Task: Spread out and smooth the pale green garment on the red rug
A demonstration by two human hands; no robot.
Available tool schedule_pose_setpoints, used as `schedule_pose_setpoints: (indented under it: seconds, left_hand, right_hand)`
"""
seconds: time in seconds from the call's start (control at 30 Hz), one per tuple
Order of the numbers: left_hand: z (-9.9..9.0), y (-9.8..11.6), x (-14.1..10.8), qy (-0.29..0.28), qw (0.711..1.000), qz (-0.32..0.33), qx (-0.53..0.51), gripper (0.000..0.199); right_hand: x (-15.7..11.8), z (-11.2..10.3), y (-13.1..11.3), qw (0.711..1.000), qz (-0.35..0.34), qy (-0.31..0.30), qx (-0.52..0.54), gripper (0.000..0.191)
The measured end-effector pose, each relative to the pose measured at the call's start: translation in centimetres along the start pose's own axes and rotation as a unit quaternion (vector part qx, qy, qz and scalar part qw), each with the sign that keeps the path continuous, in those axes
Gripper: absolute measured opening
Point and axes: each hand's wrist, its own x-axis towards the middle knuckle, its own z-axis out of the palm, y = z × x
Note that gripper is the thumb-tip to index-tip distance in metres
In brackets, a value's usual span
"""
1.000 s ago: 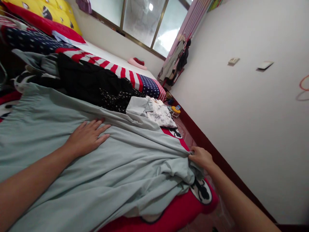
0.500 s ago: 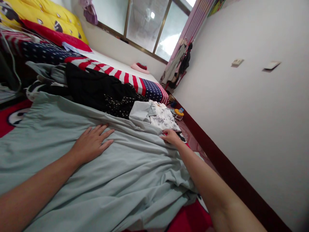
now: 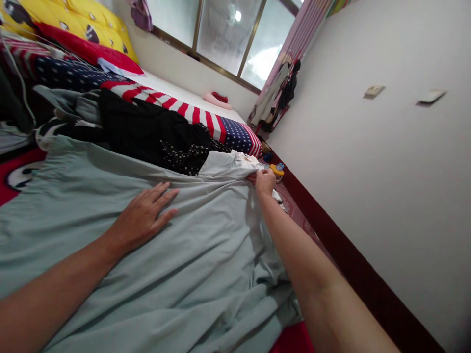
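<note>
A pale grey-green garment [image 3: 191, 255] with a gathered, elastic-looking edge at its left lies spread and wrinkled before me; its exact kind I cannot tell. My left hand [image 3: 147, 212] rests flat on it, fingers stretched out. At the far right edge my right hand [image 3: 263, 181] pinches the cloth and holds it raised, pulling folds toward that corner. Just beyond lie black clothes [image 3: 143, 122], a dark piece with small light dots [image 3: 184, 159] and a white patterned garment [image 3: 247, 159], partly covered by the lifted cloth.
A red cover [image 3: 18, 176] with a cartoon print shows beneath the garment. Farther back stands a bed with a striped and starred cover [image 3: 195, 113]. A white wall [image 3: 368, 162] runs along the right. A small yellow-topped stool [image 3: 276, 170] stands near it.
My right hand has lifted the garment's edge up and away from me, covering more of the white patterned garment. The left hand stays flat in nearly the same place.
</note>
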Motion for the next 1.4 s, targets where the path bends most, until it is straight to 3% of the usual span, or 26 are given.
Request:
schedule_pose_setpoints:
  seconds: [0.17,0.37,0.53,0.67,0.8,0.9,1.0,1.1,1.2,1.3,1.33,1.4]
  left_hand:
    - [0.3,-0.2,0.1,-0.033,0.995,-0.062,0.074,0.068]
    - [0.4,-0.2,0.2,-0.053,0.987,-0.108,0.111,0.074]
    - [0.3,-0.2,0.2,-0.053,0.983,-0.119,0.129,0.075]
    - [0.5,-0.4,0.2,-0.044,0.986,-0.107,0.121,0.073]
    - [0.7,-0.7,0.0,-0.033,0.988,-0.096,0.113,0.071]
    - [0.7,-0.7,0.0,-0.034,0.988,-0.084,0.125,0.071]
    - [0.7,-0.6,0.0,-0.046,0.986,-0.085,0.138,0.071]
    - [0.7,-0.6,0.1,-0.056,0.983,-0.091,0.147,0.071]
    - [0.8,-0.8,0.1,-0.053,0.984,-0.091,0.143,0.07]
    - [0.8,-0.8,0.0,-0.046,0.986,-0.087,0.135,0.067]
    - [0.7,-0.8,0.0,-0.045,0.987,-0.085,0.13,0.065]
    - [0.4,-0.7,-0.1,-0.044,0.989,-0.083,0.115,0.063]
  right_hand:
    - [-1.7,2.6,0.3,0.999,0.038,0.021,0.01,0.021]
    - [-4.7,4.1,1.5,0.992,-0.013,-0.104,0.073,0.033]
    - [-6.4,1.6,0.0,0.978,-0.061,-0.171,0.101,0.055]
    - [-12.1,-1.9,-1.2,0.961,-0.147,-0.213,0.1,0.055]
    - [-17.0,-3.9,0.4,0.933,-0.172,-0.315,0.01,0.07]
    - [-16.8,-5.1,3.3,0.926,-0.138,-0.336,-0.107,0.076]
    - [-14.7,-6.2,5.7,0.928,-0.062,-0.291,-0.223,0.073]
    - [-13.4,-6.7,5.4,0.925,0.003,-0.239,-0.297,0.074]
    - [-14.2,-5.8,2.7,0.936,-0.052,-0.22,-0.268,0.074]
    - [-15.9,-4.1,0.5,0.927,-0.182,-0.291,-0.153,0.073]
    - [-16.3,-3.6,0.4,0.92,-0.197,-0.313,-0.127,0.071]
    - [-16.4,-2.5,0.9,0.929,-0.162,-0.31,-0.119,0.066]
